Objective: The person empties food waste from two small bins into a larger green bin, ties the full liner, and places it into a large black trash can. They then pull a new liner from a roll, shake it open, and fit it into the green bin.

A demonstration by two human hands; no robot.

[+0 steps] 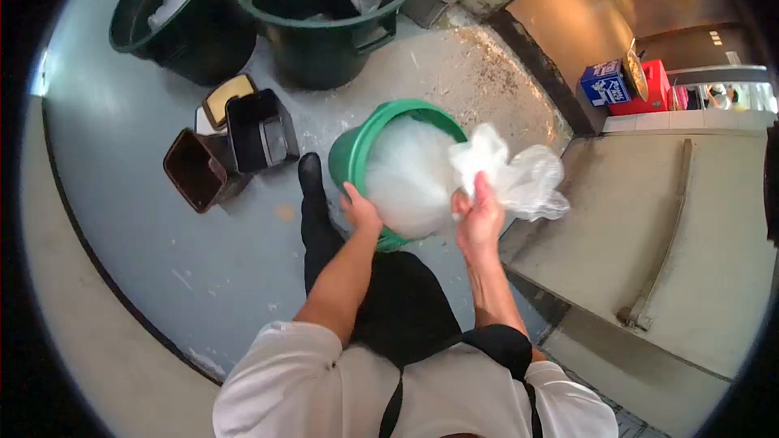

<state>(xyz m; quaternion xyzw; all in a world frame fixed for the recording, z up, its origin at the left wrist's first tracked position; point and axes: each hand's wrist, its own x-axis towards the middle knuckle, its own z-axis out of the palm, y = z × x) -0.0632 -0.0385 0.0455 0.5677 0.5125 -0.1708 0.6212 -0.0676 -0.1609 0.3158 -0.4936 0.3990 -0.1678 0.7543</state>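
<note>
A green bin (349, 154), tilted with its mouth toward me, stands on the floor before my legs. A swollen, translucent plastic bag (410, 174) bulges from its opening. My right hand (480, 215) is closed around the gathered neck of the bag, the loose crumpled end spreading out to the right. At the bin's near left rim, my left hand (361, 212) grips the edge, its palm close against the bag. Some of its fingers are hidden. What the bag contains cannot be made out.
Two dark green bins (316, 49) with plastic liners stand at the back. Small dark bins (195, 170) sit on the floor to the left. A beige metal cabinet (633, 211) borders the right side, with a blue box (604, 83) beyond it. Debris (487, 57) litters the back floor.
</note>
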